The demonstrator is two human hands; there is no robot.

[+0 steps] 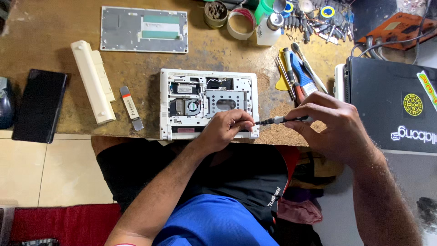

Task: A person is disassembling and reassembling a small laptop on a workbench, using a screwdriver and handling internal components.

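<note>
The right hand (pixel 334 130) pinches a small black screwdriver (pixel 278 120), held level; the left hand (pixel 227 127) pinches its tip over the opened white laptop (pixel 207 102) at the workbench (pixel 54 27) edge

— What colour is the opened laptop (pixel 208 104)?
— White shell, grey and silver inside. The removed cover panel (pixel 144 29) is grey with green and white strips.
— And that long battery (pixel 93 81)?
— Cream. The pry tool (pixel 131 108) beside it is silver with an orange band.
— The screwdriver (pixel 278 120)?
— Black with a silver tip. The phone (pixel 39 105) is plain black.
— The worktop (pixel 59 50)?
— Mottled brown. The closed laptop (pixel 391 102) is black, with a round yellow-and-black sticker.
</note>
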